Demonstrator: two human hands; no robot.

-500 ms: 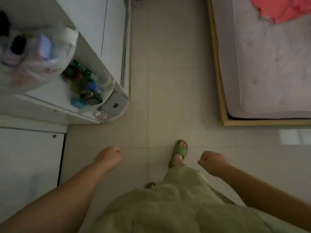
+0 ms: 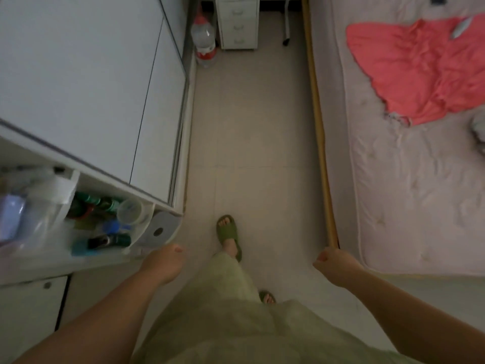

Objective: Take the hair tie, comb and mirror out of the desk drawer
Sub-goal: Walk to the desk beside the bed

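Both hands are curled into loose fists and nothing is held — the left hand beside a cluttered shelf, the right hand near the bed. Far ahead of the hands a small drawer unit is seen, closed. No hair tie, comb or mirror is visible — every step is judged still undone.

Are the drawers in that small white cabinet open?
Shut: on the white drawer unit all the visible drawer fronts sit flush, none pulled out.
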